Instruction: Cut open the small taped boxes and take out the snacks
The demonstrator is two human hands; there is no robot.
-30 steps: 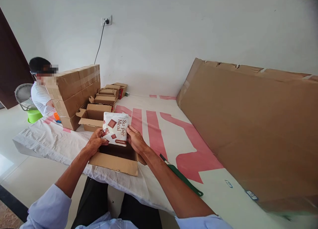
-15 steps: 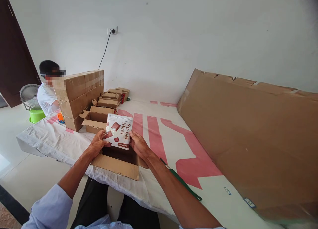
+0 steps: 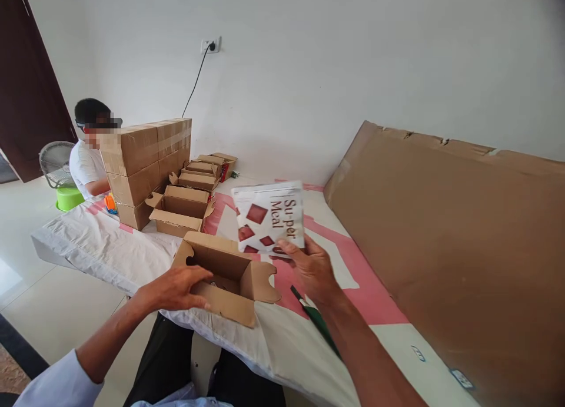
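A white pouch [image 3: 265,215] printed "Su-per Meal" with dark red squares is pinched in my right hand [image 3: 311,265], thumb on its front face. It is held up to the right of an open cardboard box [image 3: 232,307], whose flaps stand apart. My left hand [image 3: 183,286] rests at the box's near left side, fingers spread and holding nothing. Part of the box's inside shows; something small lies at its bottom, too dim to make out.
Behind are several open boxes [image 3: 180,209] in a row, beside a stack of taped cartons [image 3: 139,171]. A co-worker [image 3: 86,162] sits beyond the stack. A large cardboard sheet [image 3: 441,230] leans at right. A green strip-like object [image 3: 320,324] lies under my right forearm.
The pouch has moved right, away from above the box, in my right hand alone. My left hand has let go of it and dropped to the box's near left side.
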